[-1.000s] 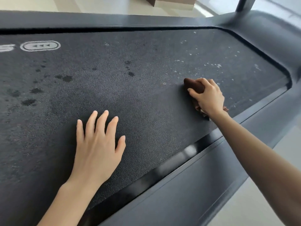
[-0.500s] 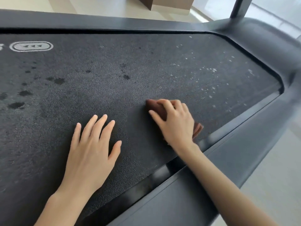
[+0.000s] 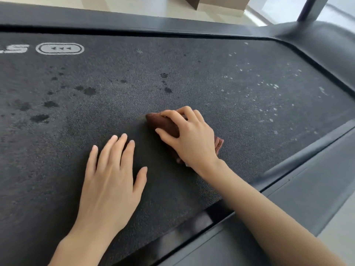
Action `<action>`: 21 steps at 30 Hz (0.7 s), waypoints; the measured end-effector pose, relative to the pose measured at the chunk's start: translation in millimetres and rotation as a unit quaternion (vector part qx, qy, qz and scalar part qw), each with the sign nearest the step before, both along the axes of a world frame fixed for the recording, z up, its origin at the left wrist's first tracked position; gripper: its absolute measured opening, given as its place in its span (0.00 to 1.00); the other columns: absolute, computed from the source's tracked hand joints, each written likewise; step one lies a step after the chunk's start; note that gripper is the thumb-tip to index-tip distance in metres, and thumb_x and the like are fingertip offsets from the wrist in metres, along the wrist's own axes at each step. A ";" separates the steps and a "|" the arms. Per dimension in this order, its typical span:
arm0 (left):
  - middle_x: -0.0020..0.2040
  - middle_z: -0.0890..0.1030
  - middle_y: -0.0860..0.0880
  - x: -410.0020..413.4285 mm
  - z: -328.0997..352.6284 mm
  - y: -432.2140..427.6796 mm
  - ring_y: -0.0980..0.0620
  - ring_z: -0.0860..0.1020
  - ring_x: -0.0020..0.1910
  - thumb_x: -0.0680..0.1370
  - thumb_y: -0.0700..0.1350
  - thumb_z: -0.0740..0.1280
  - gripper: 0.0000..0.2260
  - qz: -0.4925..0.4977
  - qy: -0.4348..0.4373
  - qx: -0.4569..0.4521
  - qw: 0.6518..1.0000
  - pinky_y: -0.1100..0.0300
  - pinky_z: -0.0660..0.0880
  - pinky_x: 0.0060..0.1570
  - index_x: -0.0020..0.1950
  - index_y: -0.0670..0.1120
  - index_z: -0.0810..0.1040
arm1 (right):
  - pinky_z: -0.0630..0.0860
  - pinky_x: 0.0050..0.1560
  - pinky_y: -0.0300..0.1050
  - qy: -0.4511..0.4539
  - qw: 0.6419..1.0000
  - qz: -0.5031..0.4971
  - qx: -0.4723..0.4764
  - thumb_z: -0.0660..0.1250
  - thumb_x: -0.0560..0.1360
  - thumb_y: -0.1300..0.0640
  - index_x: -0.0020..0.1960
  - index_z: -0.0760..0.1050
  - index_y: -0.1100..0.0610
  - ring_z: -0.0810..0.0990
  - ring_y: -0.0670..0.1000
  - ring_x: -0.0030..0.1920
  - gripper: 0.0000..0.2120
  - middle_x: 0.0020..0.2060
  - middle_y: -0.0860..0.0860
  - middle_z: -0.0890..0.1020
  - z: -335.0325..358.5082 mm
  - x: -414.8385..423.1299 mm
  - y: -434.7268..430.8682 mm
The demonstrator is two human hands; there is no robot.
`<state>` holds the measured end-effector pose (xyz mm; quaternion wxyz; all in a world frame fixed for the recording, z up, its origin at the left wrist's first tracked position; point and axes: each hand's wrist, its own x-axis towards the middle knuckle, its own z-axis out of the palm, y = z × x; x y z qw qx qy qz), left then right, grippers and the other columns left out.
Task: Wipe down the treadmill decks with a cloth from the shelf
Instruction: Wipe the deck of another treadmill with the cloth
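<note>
Dark spots: left side of the frame, on the treadmill deck. They look wet and not wiped yet.
Left hand: lower left of the middle. It lies flat on the deck with straight fingers a little spread, and holds nothing.
Cloth: middle of the frame. It is brown and bunched up, and it sits on the deck just up and right of the left hand's fingertips.
Right hand: just right of the middle, on top of the cloth, with fingers and thumb curled round it.
White specks: upper right, dotted over the deck, well apart from the cloth.
Side rail: lower right, a smooth dark strip beside the deck.
Doing it well: I think it helps to push down hard and wipe in long rows that overlap. Reach the dark spots and the white specks too, and turn the cloth over when it gets dirty.
</note>
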<state>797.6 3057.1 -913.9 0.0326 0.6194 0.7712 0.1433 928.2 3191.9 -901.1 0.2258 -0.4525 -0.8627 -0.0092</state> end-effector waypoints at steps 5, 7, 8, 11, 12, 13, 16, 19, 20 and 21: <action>0.68 0.71 0.38 0.8 -2.8 -0.9 0.40 0.67 0.69 0.75 0.54 0.51 0.28 0.002 -0.003 0.014 1.000 0.39 0.62 0.67 0.67 0.36 0.71 | 0.72 0.46 0.47 -0.016 0.994 -0.107 -0.033 0.64 0.72 0.37 0.59 0.74 0.42 0.73 0.54 0.56 0.18 0.51 0.49 0.75 3.8 50.0 50.6; 0.67 0.71 0.38 0.7 -4.6 -0.8 0.40 0.67 0.69 0.76 0.54 0.51 0.28 0.002 -0.001 0.020 1.000 0.39 0.62 0.67 0.66 0.36 0.71 | 0.71 0.47 0.50 -0.010 0.986 -0.159 -0.046 0.64 0.73 0.38 0.59 0.73 0.43 0.73 0.56 0.57 0.18 0.52 0.51 0.75 5.3 78.2 73.0; 0.67 0.71 0.38 0.8 -5.2 -0.8 0.40 0.67 0.69 0.76 0.54 0.51 0.28 0.003 -0.002 0.021 1.000 0.38 0.62 0.67 0.66 0.36 0.71 | 0.71 0.48 0.51 -0.005 0.981 -0.186 -0.052 0.64 0.73 0.38 0.59 0.73 0.44 0.73 0.57 0.57 0.18 0.52 0.52 0.75 6.4 91.2 82.4; 0.68 0.71 0.38 1.3 -5.0 -1.2 0.40 0.67 0.69 0.76 0.54 0.51 0.28 0.002 -0.011 0.023 1.000 0.39 0.62 0.67 0.67 0.36 0.71 | 0.70 0.49 0.52 0.024 0.965 -0.255 -0.060 0.64 0.73 0.40 0.59 0.74 0.46 0.72 0.60 0.57 0.18 0.53 0.55 0.75 8.9 113.4 97.1; 0.68 0.71 0.38 1.5 -4.4 -1.4 0.40 0.66 0.70 0.76 0.54 0.52 0.28 0.003 -0.014 0.023 1.000 0.39 0.61 0.68 0.67 0.36 0.71 | 0.70 0.49 0.52 0.026 0.961 -0.268 -0.057 0.64 0.73 0.40 0.59 0.74 0.47 0.73 0.61 0.57 0.18 0.53 0.56 0.76 8.5 113.9 97.3; 0.68 0.71 0.38 1.7 -3.6 -1.5 0.41 0.66 0.70 0.76 0.53 0.53 0.27 0.003 -0.017 0.024 1.000 0.39 0.61 0.68 0.67 0.36 0.71 | 0.70 0.50 0.51 0.021 0.959 -0.278 -0.052 0.64 0.74 0.41 0.60 0.74 0.48 0.73 0.62 0.56 0.18 0.53 0.57 0.76 7.9 111.7 95.6; 0.68 0.71 0.37 2.1 -2.9 -1.6 0.39 0.67 0.69 0.77 0.49 0.63 0.22 0.006 -0.029 0.038 0.999 0.37 0.61 0.67 0.66 0.35 0.71 | 0.70 0.51 0.50 0.005 0.953 -0.300 -0.042 0.63 0.75 0.41 0.61 0.74 0.50 0.73 0.62 0.54 0.19 0.53 0.58 0.77 7.2 99.2 81.7; 0.67 0.71 0.36 1.7 -2.4 -1.0 0.38 0.67 0.68 0.73 0.46 0.68 0.25 0.007 -0.049 0.040 0.998 0.37 0.61 0.67 0.65 0.34 0.72 | 0.70 0.50 0.49 0.008 0.952 -0.300 -0.051 0.63 0.75 0.41 0.61 0.74 0.49 0.73 0.60 0.54 0.19 0.53 0.57 0.76 7.6 84.8 58.7; 0.67 0.71 0.36 1.7 -1.6 -0.8 0.38 0.67 0.68 0.72 0.46 0.68 0.25 0.008 -0.056 0.039 0.998 0.37 0.60 0.67 0.65 0.34 0.72 | 0.70 0.49 0.48 0.006 0.954 -0.296 -0.051 0.62 0.75 0.40 0.61 0.74 0.49 0.73 0.59 0.54 0.19 0.53 0.56 0.76 6.9 78.5 48.7; 0.67 0.71 0.36 1.6 -0.7 -0.6 0.38 0.67 0.68 0.72 0.46 0.68 0.25 0.010 -0.063 0.036 0.997 0.37 0.60 0.67 0.65 0.34 0.72 | 0.69 0.47 0.47 0.005 0.956 -0.288 -0.049 0.62 0.75 0.40 0.61 0.74 0.49 0.74 0.58 0.54 0.19 0.53 0.55 0.76 5.8 70.9 37.5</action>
